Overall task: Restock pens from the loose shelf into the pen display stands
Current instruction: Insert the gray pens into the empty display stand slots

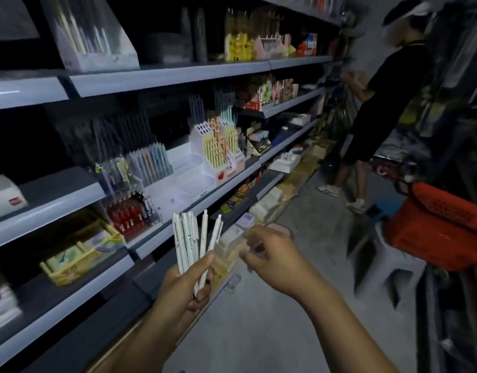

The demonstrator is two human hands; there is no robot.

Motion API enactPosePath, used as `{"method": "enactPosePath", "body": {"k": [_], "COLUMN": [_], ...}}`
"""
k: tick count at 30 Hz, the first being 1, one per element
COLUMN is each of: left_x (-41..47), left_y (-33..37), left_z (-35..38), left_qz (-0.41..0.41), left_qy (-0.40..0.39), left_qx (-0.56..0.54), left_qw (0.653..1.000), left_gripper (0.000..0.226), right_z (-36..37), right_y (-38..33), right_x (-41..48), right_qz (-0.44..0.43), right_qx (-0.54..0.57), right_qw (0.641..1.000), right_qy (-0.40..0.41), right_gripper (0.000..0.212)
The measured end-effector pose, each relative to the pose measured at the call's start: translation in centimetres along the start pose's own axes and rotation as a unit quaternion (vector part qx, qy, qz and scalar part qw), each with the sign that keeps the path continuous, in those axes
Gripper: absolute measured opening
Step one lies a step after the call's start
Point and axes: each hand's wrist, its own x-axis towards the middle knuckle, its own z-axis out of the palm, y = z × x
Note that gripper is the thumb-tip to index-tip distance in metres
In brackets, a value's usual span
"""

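Note:
My left hand (187, 285) grips a bunch of several white pens (187, 240), tips up, in front of the shelves. To its right my right hand (269, 255) hovers with loosely curled fingers, blurred, not touching the pens; whether it holds anything is unclear. On the middle shelf stands a white tiered pen display stand (218, 141) with yellow, orange and green pens. Left of it sit a clear stand of pastel pens (151, 162) and a clear stand of red pens (129, 214). A clear flat tray (189, 181) lies between them.
Grey shelves (162, 76) run along the left, with stationery boxes and a yellow basket (78, 254). Another person in black (382, 109) stands farther down the aisle. A red basket (436, 224) and a grey plastic stool (385, 267) stand on the right.

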Motion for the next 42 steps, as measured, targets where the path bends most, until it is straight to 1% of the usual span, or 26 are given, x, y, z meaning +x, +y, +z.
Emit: {"method": "enactPosePath", "body": {"k": [2,5,8,10,12,16,18,19,22,26,28,31,35,36,38,40,42], "left_x": [3.9,9.8,15.7,19.1,22.2,27.8,30.1,31.1,33.9,37.9,39.8,42.4,44.5,44.8,45.2,45.3,45.3], "left_y": [0.5,0.8,0.6,0.9,1.5,2.8,3.2,3.4,4.2,5.6,6.1,7.1,8.4,8.6,8.8,8.7,8.6], "left_z": [0.8,2.0,3.3,4.6,5.9,7.7,7.6,7.3,5.8,2.9,1.4,-0.7,-3.0,-3.6,-4.8,-5.8,-6.4], "left_qz": [0.004,0.012,0.037,0.053,0.069,0.083,0.085,0.088,0.093,0.094,0.095,0.098,0.124,0.124,0.126,0.131,0.14], "left_qy": [0.001,0.018,0.062,0.094,0.13,0.188,0.212,0.22,0.241,0.305,0.32,0.341,0.351,0.357,0.366,0.366,0.365], "left_qx": [0.009,0.008,-0.023,-0.028,-0.029,-0.012,-0.015,-0.016,-0.027,-0.037,-0.046,-0.06,-0.053,-0.045,-0.024,-0.009,-0.001], "left_qw": [1.0,1.0,0.997,0.994,0.989,0.979,0.974,0.971,0.966,0.947,0.941,0.933,0.927,0.925,0.922,0.921,0.921], "left_gripper": [0.037,0.042,0.032,0.028,0.031,0.045,0.044,0.041,0.045,0.04,0.042,0.044,0.035,0.037,0.041,0.039,0.038], "right_z": [-0.4,-0.6,-0.5,-0.6,-0.8,-1.1,-0.7,-0.3,1.6,4.1,4.9,5.9,7.7,8.1,8.8,9.7,10.8], "right_y": [1.2,3.2,5.2,6.6,7.9,9.3,9.4,9.5,9.6,9.1,8.4,6.8,5.2,4.9,4.6,4.5,4.3], "right_x": [3.8,10.1,16.8,20.9,24.8,31.8,35.2,36.8,41.5,47.3,49.9,53.2,56.8,57.6,59.2,60.9,62.4], "right_qz": [0.006,0.018,0.044,0.061,0.061,0.05,0.04,0.036,0.003,-0.031,-0.05,-0.059,-0.073,-0.074,-0.074,-0.082,-0.112], "right_qx": [0.097,0.221,0.356,0.402,0.41,0.44,0.446,0.441,0.399,0.4,0.414,0.445,0.463,0.466,0.471,0.458,0.425], "right_qw": [0.995,0.975,0.932,0.909,0.901,0.877,0.867,0.869,0.893,0.897,0.892,0.873,0.859,0.858,0.863,0.877,0.894], "right_qy": [0.0,-0.006,-0.047,-0.087,-0.124,-0.187,-0.219,-0.223,-0.209,-0.185,-0.176,-0.188,-0.207,-0.202,-0.167,-0.122,-0.088], "right_gripper": [0.032,0.03,0.026,0.02,0.015,0.015,0.017,0.019,0.021,0.021,0.019,0.015,0.017,0.016,0.014,0.014,0.013]}}
